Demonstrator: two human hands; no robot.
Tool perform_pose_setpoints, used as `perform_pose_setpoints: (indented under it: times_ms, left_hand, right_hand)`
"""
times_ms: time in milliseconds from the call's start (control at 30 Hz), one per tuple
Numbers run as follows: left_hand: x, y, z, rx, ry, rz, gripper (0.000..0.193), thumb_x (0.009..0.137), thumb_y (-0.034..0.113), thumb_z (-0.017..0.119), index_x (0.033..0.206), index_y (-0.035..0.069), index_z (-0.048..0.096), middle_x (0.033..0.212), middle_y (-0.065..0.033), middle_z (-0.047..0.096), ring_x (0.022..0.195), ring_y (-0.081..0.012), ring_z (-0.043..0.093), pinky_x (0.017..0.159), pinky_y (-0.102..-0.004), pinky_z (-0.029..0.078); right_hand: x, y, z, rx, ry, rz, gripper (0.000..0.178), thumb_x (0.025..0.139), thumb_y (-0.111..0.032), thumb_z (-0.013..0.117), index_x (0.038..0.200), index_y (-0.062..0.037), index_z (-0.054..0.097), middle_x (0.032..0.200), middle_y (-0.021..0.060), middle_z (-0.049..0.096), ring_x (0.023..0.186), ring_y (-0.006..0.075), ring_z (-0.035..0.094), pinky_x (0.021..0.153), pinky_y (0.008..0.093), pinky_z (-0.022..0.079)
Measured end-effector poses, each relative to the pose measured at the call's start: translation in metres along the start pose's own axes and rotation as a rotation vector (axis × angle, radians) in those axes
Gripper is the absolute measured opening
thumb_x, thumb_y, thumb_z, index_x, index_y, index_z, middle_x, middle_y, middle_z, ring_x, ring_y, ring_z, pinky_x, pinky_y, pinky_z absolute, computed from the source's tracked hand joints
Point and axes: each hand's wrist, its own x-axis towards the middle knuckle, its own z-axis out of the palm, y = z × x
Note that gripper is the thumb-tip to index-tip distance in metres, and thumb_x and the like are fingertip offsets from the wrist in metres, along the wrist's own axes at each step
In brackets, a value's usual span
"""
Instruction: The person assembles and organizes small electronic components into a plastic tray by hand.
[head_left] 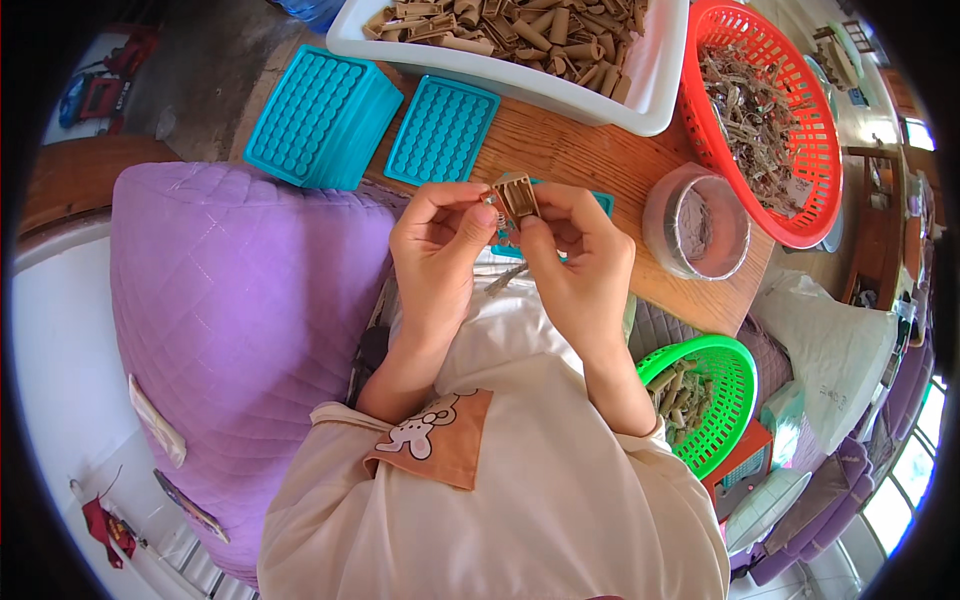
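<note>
Over the table's near edge, my two hands meet in front of my body. The fingers of my right hand [585,255] are closed around a small tan plastic casing [515,195] with a hollow side showing. My left hand [435,240] pinches a small metal part with a coiled spring [497,212] at the casing's left edge. Just below the fingers, a grey braided strand [507,280] hangs over my lap; what holds its upper end is hidden. Beneath my right hand lies a teal tray [605,203], mostly covered.
A white bin [655,100] of tan casings stands at the back. Left of it sit a teal tray stack [310,110] and another teal tray [443,130]. To the right are a clear round tub [665,215], a red basket [825,170] of grey strands and a green basket [740,400].
</note>
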Motion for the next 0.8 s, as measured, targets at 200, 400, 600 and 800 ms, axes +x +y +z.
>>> perform_pose_setpoints:
  times_ms: [200,400,600,800]
  left_hand:
    - [0.001,-0.001,0.002,0.025,0.018,0.037,0.017,0.074,0.005,0.063,0.087,0.001,0.053,0.077,-0.0029,0.057,0.065,-0.0046,0.051,0.059,-0.0165,0.042]
    - [0.009,0.006,0.006,0.157,-0.101,0.000,0.026,0.074,0.008,0.063,0.097,0.001,0.052,0.081,-0.0029,0.056,0.070,-0.0046,0.051,0.063,-0.0166,0.041]
    - [0.009,-0.001,0.002,0.255,-0.380,-0.085,0.033,0.085,0.022,0.050,0.108,-0.001,0.048,0.104,-0.0077,0.054,0.087,-0.0072,0.049,0.076,-0.0212,0.040]
    - [0.006,-0.009,0.002,0.119,-0.281,-0.011,0.030,0.085,0.020,0.048,0.107,-0.001,0.049,0.105,-0.0099,0.054,0.091,-0.0104,0.050,0.078,-0.0231,0.040]
  right_hand:
    - [-0.008,0.006,0.003,-0.033,0.018,-0.169,0.019,0.071,0.004,0.057,0.089,0.0030,0.053,0.078,0.0132,0.060,0.070,0.0188,0.061,0.062,0.0260,0.049]
    - [-0.008,0.018,0.003,0.058,0.013,-0.134,0.016,0.074,0.005,0.054,0.089,0.0030,0.052,0.080,0.0135,0.060,0.073,0.0198,0.061,0.064,0.0266,0.049]
    - [-0.009,0.024,-0.001,0.124,-0.074,-0.049,0.017,0.075,0.006,0.053,0.092,0.0033,0.049,0.084,0.0129,0.059,0.072,0.0182,0.061,0.063,0.0255,0.049]
    - [-0.012,0.014,0.002,0.331,-0.012,0.180,0.023,0.074,0.006,0.053,0.095,0.0019,0.045,0.086,0.0129,0.057,0.065,0.0169,0.058,0.056,0.0257,0.046]
